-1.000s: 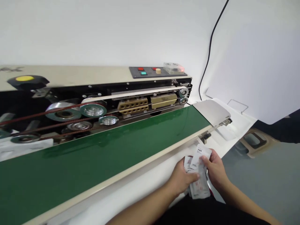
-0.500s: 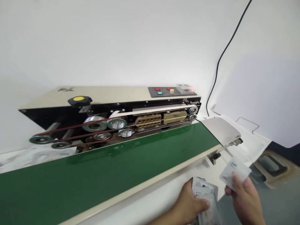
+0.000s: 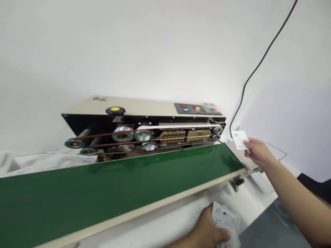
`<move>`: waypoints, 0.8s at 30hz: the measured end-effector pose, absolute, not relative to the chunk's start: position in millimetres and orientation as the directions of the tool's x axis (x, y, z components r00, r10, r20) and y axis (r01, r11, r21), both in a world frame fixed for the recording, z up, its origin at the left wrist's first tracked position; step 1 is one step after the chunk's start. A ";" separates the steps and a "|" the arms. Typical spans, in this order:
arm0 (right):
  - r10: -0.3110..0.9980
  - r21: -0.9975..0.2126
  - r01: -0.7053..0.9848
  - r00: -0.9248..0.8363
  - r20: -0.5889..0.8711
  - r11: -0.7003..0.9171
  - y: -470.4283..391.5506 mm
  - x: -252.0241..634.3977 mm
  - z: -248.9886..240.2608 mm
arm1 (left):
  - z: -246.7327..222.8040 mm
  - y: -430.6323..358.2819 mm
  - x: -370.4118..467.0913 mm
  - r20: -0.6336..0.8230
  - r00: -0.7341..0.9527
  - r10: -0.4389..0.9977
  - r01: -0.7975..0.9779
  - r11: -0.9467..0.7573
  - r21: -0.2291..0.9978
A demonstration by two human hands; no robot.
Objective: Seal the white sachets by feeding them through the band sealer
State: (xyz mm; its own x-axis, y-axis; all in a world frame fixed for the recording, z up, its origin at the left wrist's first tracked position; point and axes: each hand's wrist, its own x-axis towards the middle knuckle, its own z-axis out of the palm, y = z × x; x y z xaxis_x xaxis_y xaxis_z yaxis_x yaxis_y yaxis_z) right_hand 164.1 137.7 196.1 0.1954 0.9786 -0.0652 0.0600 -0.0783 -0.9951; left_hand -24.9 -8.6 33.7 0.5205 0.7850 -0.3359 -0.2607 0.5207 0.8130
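Note:
My right hand (image 3: 256, 150) pinches one small white sachet (image 3: 239, 140) by its lower right side. It holds the sachet up over the grey end plate (image 3: 234, 151), just past the right end of the green conveyor belt (image 3: 144, 179). Low in the view, in front of the belt's near edge, my left hand (image 3: 210, 229) grips a stack of similar printed sachets (image 3: 226, 220), thumb on top. Behind the belt stands the band sealing machine (image 3: 144, 106), with pulleys, thin belts and brass blocks along its front.
A control panel (image 3: 198, 109) with coloured switches sits on the machine's top right. The yellow-capped black knob (image 3: 115, 111) rises at its left. Behind the belt's left part lie white packets (image 3: 54, 161). A black cable (image 3: 261, 62) runs down the wall, and a wire frame (image 3: 280, 151) stands at right.
My right hand has moved up and away from me with the sachet, from beside the stack to the belt's right end. My left hand still holds the stack. The view has shifted slightly.

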 end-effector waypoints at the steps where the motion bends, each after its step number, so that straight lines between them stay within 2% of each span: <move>1: 0.977 -0.992 0.074 0.193 -0.086 -0.102 149.3 161.5 195.4 | 29.6 -7.6 -25.1 -0.330 0.526 0.784 -0.249 0.513 0.822; 9: 0.969 -0.972 0.113 0.166 -0.185 -0.205 181.8 140.2 183.5 | 3.8 1.0 -23.0 -0.352 0.497 0.793 -0.159 0.482 0.862; 19: 0.946 -0.940 0.168 0.184 -0.267 -0.298 181.3 125.3 188.3 | 25.5 -1.9 -26.4 -0.300 0.548 0.781 -0.232 0.486 0.843; 24: 0.964 -0.944 0.211 0.129 -0.231 -0.254 178.7 117.5 186.5 | 34.1 -2.5 -26.1 -0.343 0.543 0.766 -0.242 0.535 0.810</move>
